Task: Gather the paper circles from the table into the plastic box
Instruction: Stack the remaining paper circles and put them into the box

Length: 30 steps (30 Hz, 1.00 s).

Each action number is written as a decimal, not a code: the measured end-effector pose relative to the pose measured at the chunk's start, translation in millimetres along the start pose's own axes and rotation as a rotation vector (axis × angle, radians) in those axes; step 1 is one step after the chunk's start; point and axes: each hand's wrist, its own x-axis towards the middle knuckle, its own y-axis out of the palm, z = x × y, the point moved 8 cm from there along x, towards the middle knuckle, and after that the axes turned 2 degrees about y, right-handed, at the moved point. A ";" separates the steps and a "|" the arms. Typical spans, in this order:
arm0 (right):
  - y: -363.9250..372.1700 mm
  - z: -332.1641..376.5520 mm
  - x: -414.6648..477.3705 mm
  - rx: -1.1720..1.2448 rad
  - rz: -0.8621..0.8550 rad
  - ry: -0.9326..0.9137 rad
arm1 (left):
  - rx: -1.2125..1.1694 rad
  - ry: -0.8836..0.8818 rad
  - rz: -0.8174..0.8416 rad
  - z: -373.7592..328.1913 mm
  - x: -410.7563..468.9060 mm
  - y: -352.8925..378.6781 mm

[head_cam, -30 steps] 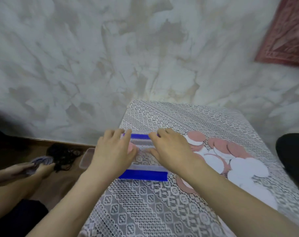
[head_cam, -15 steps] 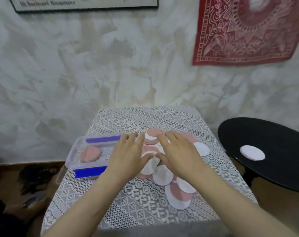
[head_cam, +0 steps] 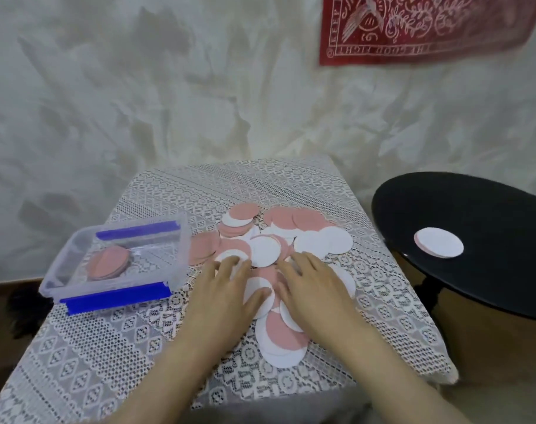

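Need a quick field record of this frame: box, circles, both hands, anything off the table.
box: open-topped plastic box at the left edge of the lace-covered table, blue clips on two sides
in box: small stack of pink circles
on table: overlapping pile of pink and white circles, right of the box
left hand: flat on the pile, fingers straight
right hand: flat on the pile, beside the left
stray: one white circle on the black round surface at right
progress: most circles not yet boxed

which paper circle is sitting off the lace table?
The white circle lying alone on the black round surface at right. Every other circle is either in the pile on the lace table or inside the plastic box.
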 end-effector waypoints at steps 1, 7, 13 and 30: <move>3.8 -1.9 -1.0 0.019 -0.036 0.013 | -0.011 -0.002 -0.002 1.4 -1.1 2.5; 8.0 -3.5 3.4 0.066 -0.124 0.052 | -0.061 -0.016 -0.016 6.6 -3.5 5.7; 15.7 4.3 10.5 0.065 0.009 0.020 | -0.128 0.039 -0.009 15.0 -2.0 3.0; -4.9 40.9 -5.5 0.204 -0.026 -0.003 | -0.204 0.077 -0.053 28.7 -51.3 -11.2</move>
